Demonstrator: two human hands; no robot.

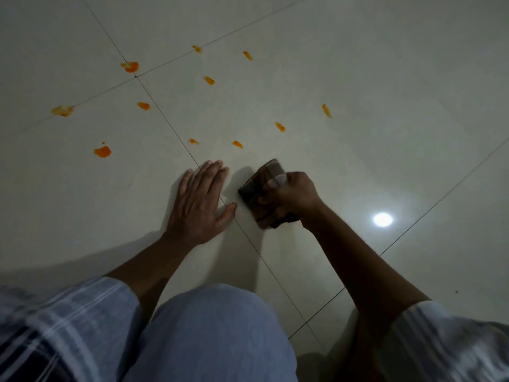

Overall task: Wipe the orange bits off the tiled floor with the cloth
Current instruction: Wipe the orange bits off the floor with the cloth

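Note:
Several orange bits lie scattered on the pale tiled floor [358, 64], such as an orange bit [102, 151] at the left and another orange bit [237, 144] just ahead of my hands. My left hand [199, 197] lies flat on the floor, fingers straight, palm down. Beside it, my right hand [289, 194] grips a folded dark brown cloth [259, 186], which is blurred and sits at or just above the floor. The nearest bits are a short way beyond the fingertips of both hands.
Dark grout lines cross the tiles; one runs under my left hand. A bright lamp reflection [382, 219] shines on the floor at the right. My knee in blue fabric [209, 334] fills the lower middle, with striped sleeves at both lower corners.

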